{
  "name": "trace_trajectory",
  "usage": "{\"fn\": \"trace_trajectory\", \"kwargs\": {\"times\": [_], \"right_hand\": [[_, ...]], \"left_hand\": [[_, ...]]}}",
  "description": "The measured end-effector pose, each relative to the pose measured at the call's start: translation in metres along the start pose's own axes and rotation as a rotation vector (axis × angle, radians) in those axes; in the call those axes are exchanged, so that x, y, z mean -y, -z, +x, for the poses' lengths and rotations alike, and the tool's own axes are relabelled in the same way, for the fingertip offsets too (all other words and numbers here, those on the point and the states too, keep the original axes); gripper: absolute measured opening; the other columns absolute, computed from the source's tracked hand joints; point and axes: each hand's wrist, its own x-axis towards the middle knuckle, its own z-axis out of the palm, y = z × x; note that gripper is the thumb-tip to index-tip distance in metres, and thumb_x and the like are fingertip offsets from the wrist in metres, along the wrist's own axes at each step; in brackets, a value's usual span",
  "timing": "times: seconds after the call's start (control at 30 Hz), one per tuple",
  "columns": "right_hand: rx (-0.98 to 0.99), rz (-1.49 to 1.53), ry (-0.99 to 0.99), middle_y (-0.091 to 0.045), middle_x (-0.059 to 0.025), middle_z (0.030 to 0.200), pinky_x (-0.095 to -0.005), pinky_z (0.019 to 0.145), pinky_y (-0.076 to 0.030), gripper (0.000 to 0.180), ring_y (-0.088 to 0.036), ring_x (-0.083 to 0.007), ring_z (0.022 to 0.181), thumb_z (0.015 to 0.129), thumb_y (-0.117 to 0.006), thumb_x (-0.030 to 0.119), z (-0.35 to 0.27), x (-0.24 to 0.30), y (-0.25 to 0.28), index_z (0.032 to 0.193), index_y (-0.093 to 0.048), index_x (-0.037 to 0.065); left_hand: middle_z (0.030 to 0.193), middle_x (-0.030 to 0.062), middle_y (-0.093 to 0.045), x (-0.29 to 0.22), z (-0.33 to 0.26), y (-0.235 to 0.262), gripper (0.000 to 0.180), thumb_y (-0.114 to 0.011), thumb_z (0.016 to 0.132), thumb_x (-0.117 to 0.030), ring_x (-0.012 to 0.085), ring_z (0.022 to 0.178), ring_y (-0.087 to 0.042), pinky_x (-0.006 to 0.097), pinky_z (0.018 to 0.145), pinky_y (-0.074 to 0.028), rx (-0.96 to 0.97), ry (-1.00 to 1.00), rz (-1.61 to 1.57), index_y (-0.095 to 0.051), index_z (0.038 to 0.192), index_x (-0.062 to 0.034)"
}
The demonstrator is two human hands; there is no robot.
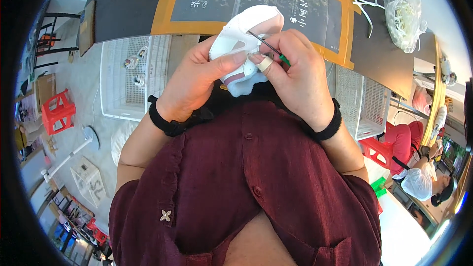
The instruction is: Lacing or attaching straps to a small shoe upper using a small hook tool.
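Note:
A white shoe (237,30) with dull pink patches and fluffy pale lining is held up in front of my chest, above the table's near edge. My left hand (193,80) grips its side, thumb pressed on the outside. My right hand (301,76) is closed around a thin tool (266,44) with a dark metal shaft and a green handle, its shaft lying across the shoe's opening. Tape wraps the right thumb, which presses near the shoe's middle. What looks like a bit of white lace shows by the right fingertips. The shoe's far side is hidden.
A black sheet edged with brown tape (163,7) covers part of the dark table. White laces (364,4) and a plastic bag of laces (405,17) lie at its right. White crates (111,81) stand below the edge, the left one holding shoes. A co-worker (419,180) sits at right.

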Motion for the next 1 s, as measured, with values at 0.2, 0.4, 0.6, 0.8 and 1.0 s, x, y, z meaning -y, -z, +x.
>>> {"fn": "trace_trajectory", "kwargs": {"times": [0.2, 0.4, 0.6, 0.8, 1.0], "right_hand": [[0.005, 0.026, 0.07, -0.058, -0.0088, 0.08, -0.0367, 0.06, -0.05, 0.016, -0.06, -0.0274, 0.069, 0.08, -0.071, 0.012, -0.003, -0.004, -0.003, 0.085, -0.058, 0.005], [0.11, 0.199, 0.0, -0.057, -0.009, 0.08, -0.0334, 0.061, -0.049, 0.015, -0.06, -0.0242, 0.068, 0.077, -0.069, 0.008, -0.004, -0.013, -0.003, 0.084, -0.057, 0.004], [0.192, 0.395, -0.01, -0.054, -0.0047, 0.079, -0.0272, 0.061, -0.046, 0.015, -0.054, -0.0159, 0.068, 0.078, -0.069, 0.007, -0.006, -0.021, 0.005, 0.085, -0.055, 0.005], [0.359, 0.639, -0.065, -0.053, 0.0, 0.083, -0.0241, 0.065, -0.044, 0.013, -0.049, -0.0078, 0.073, 0.083, -0.067, 0.007, 0.0, -0.034, 0.011, 0.086, -0.055, 0.005], [0.173, 0.653, -0.013, -0.058, 0.0023, 0.09, -0.0206, 0.067, -0.042, 0.008, -0.048, -0.0043, 0.075, 0.089, -0.064, 0.007, 0.007, -0.04, 0.007, 0.095, -0.059, 0.005]], "left_hand": [[0.107, 0.0032, -0.066, 0.002, 0.0, -0.005, 0.032, -0.066, 0.091, -0.018, 0.0098, 0.094, -0.062, 0.026, 0.08, -0.051, -0.03, -0.003, 0.004, -0.061, 0.12, -0.0036], [0.111, 0.007, -0.066, -0.002, 0.001, -0.004, 0.034, -0.065, 0.09, -0.01, 0.0134, 0.099, -0.063, 0.03, 0.086, -0.052, -0.017, 0.079, 0.092, -0.058, 0.123, -0.0022], [0.093, -0.0005, -0.067, -0.01, 0.0, -0.008, 0.027, -0.068, 0.09, -0.023, 0.0047, 0.079, -0.062, 0.022, 0.063, -0.05, 0.028, 0.12, 0.218, -0.064, 0.11, -0.0053], [0.096, 0.0007, -0.067, -0.017, 0.004, -0.006, 0.027, -0.068, 0.09, -0.022, 0.0062, 0.085, -0.063, 0.023, 0.073, -0.051, 0.081, 0.154, 0.188, -0.065, 0.111, -0.0052], [0.101, 0.0037, -0.068, -0.014, 0.011, 0.004, 0.03, -0.067, 0.09, -0.02, 0.0092, 0.089, -0.065, 0.026, 0.075, -0.053, -0.009, 0.081, 0.048, -0.064, 0.115, -0.0039]]}}
